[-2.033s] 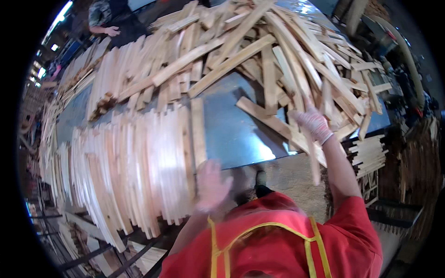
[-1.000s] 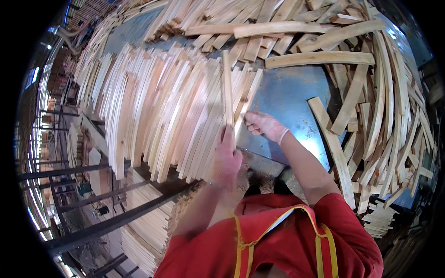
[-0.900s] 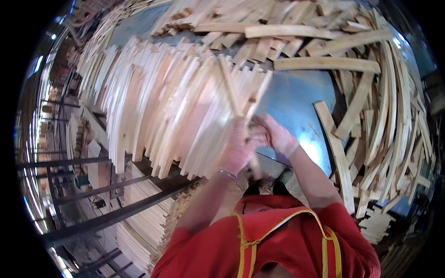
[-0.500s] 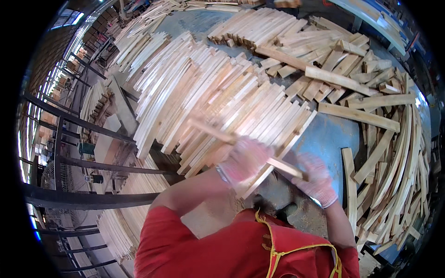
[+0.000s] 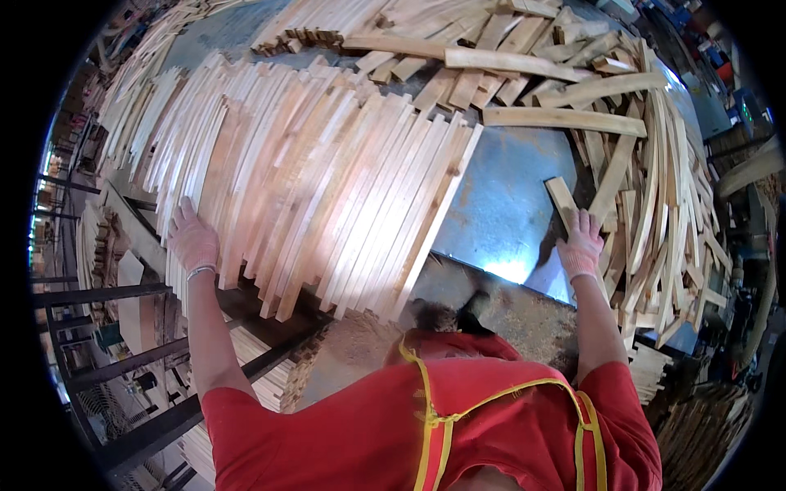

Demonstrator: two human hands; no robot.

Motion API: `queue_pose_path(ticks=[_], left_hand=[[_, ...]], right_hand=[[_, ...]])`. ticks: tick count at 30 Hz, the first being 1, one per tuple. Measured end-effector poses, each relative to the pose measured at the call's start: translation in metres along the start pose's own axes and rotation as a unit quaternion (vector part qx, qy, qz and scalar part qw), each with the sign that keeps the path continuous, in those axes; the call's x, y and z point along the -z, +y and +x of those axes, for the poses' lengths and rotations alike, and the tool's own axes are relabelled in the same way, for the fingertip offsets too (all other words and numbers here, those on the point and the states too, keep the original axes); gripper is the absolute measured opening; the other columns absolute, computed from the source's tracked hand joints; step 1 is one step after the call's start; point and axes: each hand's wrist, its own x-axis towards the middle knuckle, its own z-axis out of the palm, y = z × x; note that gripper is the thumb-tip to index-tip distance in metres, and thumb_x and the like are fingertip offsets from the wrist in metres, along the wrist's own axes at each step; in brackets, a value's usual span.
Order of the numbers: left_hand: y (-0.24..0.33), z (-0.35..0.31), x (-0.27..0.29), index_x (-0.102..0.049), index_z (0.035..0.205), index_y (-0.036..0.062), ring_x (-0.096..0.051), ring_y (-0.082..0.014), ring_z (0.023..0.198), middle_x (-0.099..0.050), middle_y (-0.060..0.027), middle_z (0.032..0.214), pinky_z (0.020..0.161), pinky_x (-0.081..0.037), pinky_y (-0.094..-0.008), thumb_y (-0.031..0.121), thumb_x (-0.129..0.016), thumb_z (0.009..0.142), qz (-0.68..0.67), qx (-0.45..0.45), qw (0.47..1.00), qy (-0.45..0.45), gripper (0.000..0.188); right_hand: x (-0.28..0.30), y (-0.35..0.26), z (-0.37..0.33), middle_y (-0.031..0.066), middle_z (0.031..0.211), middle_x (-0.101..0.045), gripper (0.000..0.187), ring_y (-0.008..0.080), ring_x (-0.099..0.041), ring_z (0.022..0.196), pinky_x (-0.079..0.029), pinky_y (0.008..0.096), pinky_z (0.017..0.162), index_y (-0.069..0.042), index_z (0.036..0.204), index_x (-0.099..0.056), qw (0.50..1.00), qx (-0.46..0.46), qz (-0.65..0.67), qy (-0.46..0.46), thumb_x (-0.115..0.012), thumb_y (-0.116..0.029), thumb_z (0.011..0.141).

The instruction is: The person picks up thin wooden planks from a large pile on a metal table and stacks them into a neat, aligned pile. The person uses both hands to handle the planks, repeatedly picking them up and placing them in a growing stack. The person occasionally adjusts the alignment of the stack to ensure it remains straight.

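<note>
Two gloved hands are spread well apart across my head view, both over wood. My left hand [image 5: 193, 237] lies flat with the fingers stretched out, palm down near the left part of a long row of pale strips [image 5: 352, 188]; it is open and I see nothing gripped in it. A band [image 5: 201, 271] circles that wrist.

My right hand [image 5: 580, 244] is out at the other side, fingers extended and thumb apart, lying over a short-looking plank [image 5: 560, 196] whose upper end shows beyond the fingertips. I see no closed grip there; the hand covers the plank's middle. This plank lies on the counter [image 5: 508, 196], a blue-grey metal surface, at the left edge of a jumbled pile [image 5: 659, 188] of curved and straight pieces.

Between the hands, the strips lie side by side, slanting up to the right, their near ends uneven and jutting past the counter's edge. The last strip [image 5: 449, 184] on the right carries a dark knot, with bare metal just beside it. Near the top of that bare patch, a broad board [image 5: 565, 121] lies crosswise against the pile. Below, I look down on a red garment [image 5: 491, 385] with yellow trim, a dark shoe [image 5: 473, 311] and a floor [image 5: 352, 344] strewn with sawdust.
</note>
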Motion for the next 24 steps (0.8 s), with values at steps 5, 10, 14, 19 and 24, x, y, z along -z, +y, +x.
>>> queue_pose_path(ticks=[5,10,14,19,24], left_hand=[[0.109,-0.078,0.052,-0.067,0.13,0.0105,-0.065,-0.0344,0.117,-0.069,-0.0137,0.128,0.096,-0.054,-0.0474,0.026,-0.073,0.089,-0.169,-0.173,0.969,0.051,0.045],[0.144,-0.248,0.081,-0.079,0.096,0.0055,-0.071,-0.0328,0.075,-0.074,-0.0065,0.083,0.075,-0.057,-0.0453,0.042,-0.075,0.095,-0.333,-0.148,0.85,-0.379,0.036],[0.136,-0.344,0.046,-0.075,0.115,0.0074,-0.071,-0.0264,0.089,-0.073,-0.0065,0.098,0.084,-0.057,-0.0431,0.047,-0.07,0.102,-0.511,0.212,0.601,-0.577,0.042],[0.202,-0.39,0.013,-0.064,0.132,0.0075,-0.065,-0.025,0.107,-0.068,-0.0065,0.117,0.097,-0.054,-0.0454,0.035,-0.07,0.105,-0.8,0.379,0.163,-0.436,0.039],[0.209,-0.381,0.044,-0.065,0.129,0.0049,-0.066,-0.0257,0.104,-0.069,-0.0089,0.11,0.1,-0.052,-0.0428,0.041,-0.065,0.106,-0.768,0.415,0.297,-0.386,0.043]], right_hand=[[0.037,-0.024,0.048,0.0171,0.142,-0.062,0.082,0.0371,-0.061,0.13,-0.054,0.0488,0.104,-0.015,0.159,-0.045,0.98,0.026,-0.038,-0.192,-0.077,-0.04,0.088],[-0.02,0.005,0.051,0.0212,0.145,-0.061,0.087,0.0409,-0.062,0.13,-0.051,0.0478,0.11,-0.011,0.162,-0.036,0.997,0.063,-0.016,-0.032,-0.073,-0.046,0.092],[0.028,-0.021,0.086,0.0275,0.143,-0.064,0.084,0.0414,-0.062,0.133,-0.05,0.0477,0.111,-0.008,0.16,-0.037,0.972,-0.055,0.063,-0.219,-0.071,-0.038,0.089],[0.033,-0.028,0.15,0.021,0.115,-0.076,0.058,0.0358,-0.075,0.097,-0.059,0.0454,0.088,-0.001,0.136,-0.06,0.948,0.065,0.213,-0.228,-0.069,-0.037,0.091],[0.022,-0.086,0.192,0.0084,0.085,-0.069,0.043,0.0208,-0.068,0.073,-0.057,0.0378,0.067,-0.003,0.12,-0.067,0.727,-0.028,0.645,-0.235,-0.071,-0.039,0.097]])
